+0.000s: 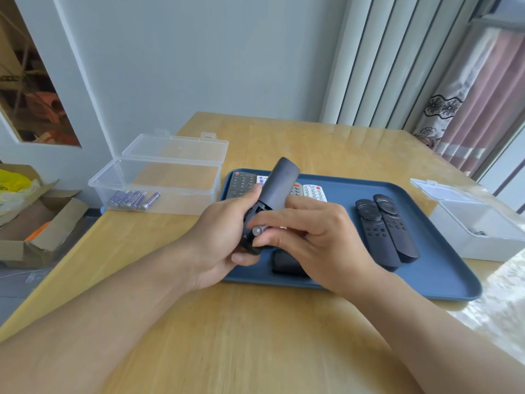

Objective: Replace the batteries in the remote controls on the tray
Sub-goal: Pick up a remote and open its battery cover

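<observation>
1. Head view, nearest: a dark remote (279,186) is held upright over the front of the tray by the left hand (224,237), whose fingers are wrapped round its lower body, presumably so that the open battery bay is turned toward the other hand
2. A battery (258,231) is pinched at that bay by the thumb and fingers of the right hand (312,237); whether it is being put in or taken out cannot be told
3. Beneath the hands, a dark piece (287,263), possibly the removed cover, is laid on the blue tray (443,277), close by for refitting
4. Further back on the tray, two black remotes (383,228) are set side by side to the right, and several buttoned remotes (312,191) lie along the far edge
5. On the table (255,336), a clear open box (159,183) with purple batteries (130,199) is kept to the left; a white open box (480,223) is kept to the right, holding some small dark items too unclear to name
</observation>
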`<state>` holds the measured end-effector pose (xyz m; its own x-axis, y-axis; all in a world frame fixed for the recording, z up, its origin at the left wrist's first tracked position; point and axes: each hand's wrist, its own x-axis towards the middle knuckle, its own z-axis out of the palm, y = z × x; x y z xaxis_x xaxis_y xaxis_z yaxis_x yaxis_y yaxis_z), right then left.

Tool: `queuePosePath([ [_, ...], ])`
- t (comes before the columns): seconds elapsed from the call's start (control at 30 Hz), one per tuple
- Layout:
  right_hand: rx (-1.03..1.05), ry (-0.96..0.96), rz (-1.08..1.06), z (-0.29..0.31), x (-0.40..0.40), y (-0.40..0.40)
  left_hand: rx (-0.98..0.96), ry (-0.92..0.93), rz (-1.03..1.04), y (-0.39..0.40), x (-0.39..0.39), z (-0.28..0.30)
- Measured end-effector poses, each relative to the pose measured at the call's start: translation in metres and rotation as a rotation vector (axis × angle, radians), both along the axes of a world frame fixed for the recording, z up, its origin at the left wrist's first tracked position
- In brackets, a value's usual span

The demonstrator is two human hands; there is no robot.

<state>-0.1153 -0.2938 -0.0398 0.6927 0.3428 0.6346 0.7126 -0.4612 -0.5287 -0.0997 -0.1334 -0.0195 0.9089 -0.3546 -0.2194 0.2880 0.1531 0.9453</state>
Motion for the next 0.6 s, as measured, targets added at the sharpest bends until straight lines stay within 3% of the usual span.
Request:
queuePosePath([
  [0.17,0.681,0.472,-0.018,0.029,-0.004,-0.005,-0.041,0.035,0.006,0.002,0.003,-0.004],
  [0.3,0.994,0.629,-0.081,0.048,0.012,-0.040,-0.093,-0.019,-0.009,0.003,0.005,-0.004],
  [0.37,0.925,0.760,-0.168,0.053,0.019,-0.061,-0.059,-0.074,0.016,-0.001,0.002,-0.003],
  [0.5,0.330,1.010,-0.290,0.078,0.021,-0.120,-0.054,-0.179,-0.066,-0.024,-0.004,0.011],
  [0.6,-0.066,0.983,-0.521,0.104,0.016,-0.169,-0.142,-0.199,-0.113,-0.046,-0.011,0.021],
])
